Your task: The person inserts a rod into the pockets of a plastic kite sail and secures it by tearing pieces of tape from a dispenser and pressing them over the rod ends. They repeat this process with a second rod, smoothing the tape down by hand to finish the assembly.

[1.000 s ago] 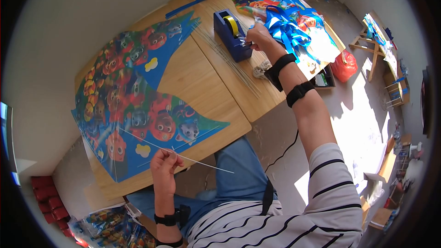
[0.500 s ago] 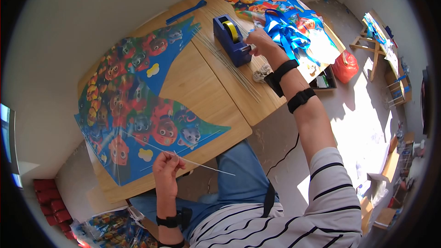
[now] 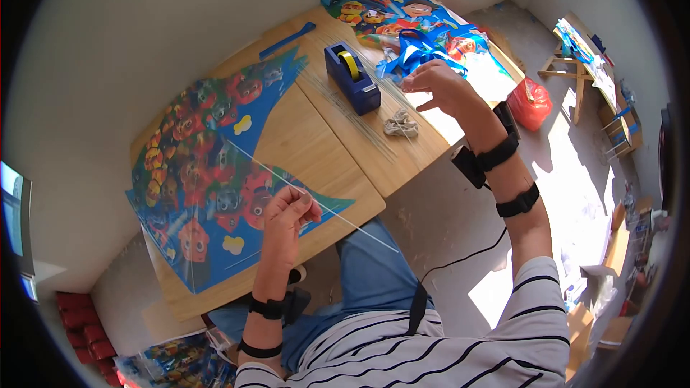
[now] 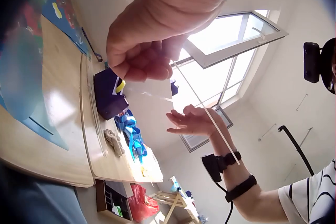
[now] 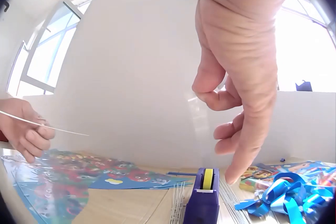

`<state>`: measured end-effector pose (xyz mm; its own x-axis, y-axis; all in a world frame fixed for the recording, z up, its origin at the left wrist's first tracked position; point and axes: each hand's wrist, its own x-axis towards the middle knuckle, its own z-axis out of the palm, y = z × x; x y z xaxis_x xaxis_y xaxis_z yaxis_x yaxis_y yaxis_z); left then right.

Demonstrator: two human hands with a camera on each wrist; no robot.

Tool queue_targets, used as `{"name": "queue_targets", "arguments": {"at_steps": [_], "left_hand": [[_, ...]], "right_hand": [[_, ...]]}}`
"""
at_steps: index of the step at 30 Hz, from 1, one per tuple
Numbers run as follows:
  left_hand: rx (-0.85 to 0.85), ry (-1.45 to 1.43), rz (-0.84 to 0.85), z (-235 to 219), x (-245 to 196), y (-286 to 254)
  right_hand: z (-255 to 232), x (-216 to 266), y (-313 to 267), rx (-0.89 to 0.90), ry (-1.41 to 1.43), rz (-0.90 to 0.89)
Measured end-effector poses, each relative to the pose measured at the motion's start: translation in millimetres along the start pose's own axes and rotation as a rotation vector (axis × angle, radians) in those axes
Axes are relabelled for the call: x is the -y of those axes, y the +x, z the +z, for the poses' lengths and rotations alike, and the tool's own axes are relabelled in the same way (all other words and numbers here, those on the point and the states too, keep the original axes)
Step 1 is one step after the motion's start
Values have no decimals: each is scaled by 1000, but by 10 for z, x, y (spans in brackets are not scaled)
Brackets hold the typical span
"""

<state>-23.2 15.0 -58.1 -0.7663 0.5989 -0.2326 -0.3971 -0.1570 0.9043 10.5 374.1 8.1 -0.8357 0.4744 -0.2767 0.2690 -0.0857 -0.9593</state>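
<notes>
My left hand (image 3: 291,219) pinches a thin white rod (image 3: 366,236) above the near edge of a printed cartoon sheet (image 3: 194,241); the rod slants past the table edge. In the left wrist view the rod (image 4: 210,116) runs out from the curled fingers. My right hand (image 3: 449,93) is raised to the right of the blue tape dispenser (image 3: 352,79), apart from it. In the right wrist view thumb and forefinger of the right hand (image 5: 239,71) meet, with a faint clear strip of tape (image 5: 198,116) hanging at their tips; the other fingers are loosely bent.
Thin rods (image 3: 334,104) lie beside the dispenser. Blue ribbon (image 3: 417,50) rests on a second printed sheet (image 3: 352,11). A whitish bundle (image 3: 401,123) sits near the table's right edge. A red bag (image 3: 530,103) and a wooden stand (image 3: 578,75) are beyond.
My right hand has left the dispenser's front end and moved right and nearer, with a faint strip at its fingertips. The left hand has risen and shifted right with the rod, which now slants more steeply.
</notes>
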Motion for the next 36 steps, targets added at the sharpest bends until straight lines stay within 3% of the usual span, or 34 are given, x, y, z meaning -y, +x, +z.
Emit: {"name": "queue_targets", "arguments": {"at_steps": [2, 4, 7, 12, 14, 19, 28, 36], "left_hand": [[89, 12, -25, 140, 34, 197], [198, 38, -64, 398, 69, 411], [328, 82, -139, 767, 199, 671], [421, 102, -257, 1114, 592, 794], [483, 77, -331, 1219, 786, 729], [485, 114, -321, 1352, 736, 678], [470, 153, -324, 1427, 720, 598], [377, 205, -327, 1080, 794, 851]], "right_hand": [[-226, -154, -401, 14, -77, -79], [-239, 9, -1414, -14, 5, 75], [-380, -142, -2295, 28, 152, 19], [-445, -517, -3089, -65, 228, 83], [-468, -746, -3243, -109, 270, 126], [-476, -1038, -3086, -102, 269, 147], [-510, -1209, -3055, -126, 238, 176], [-550, -1169, -3042, -130, 238, 200]]}}
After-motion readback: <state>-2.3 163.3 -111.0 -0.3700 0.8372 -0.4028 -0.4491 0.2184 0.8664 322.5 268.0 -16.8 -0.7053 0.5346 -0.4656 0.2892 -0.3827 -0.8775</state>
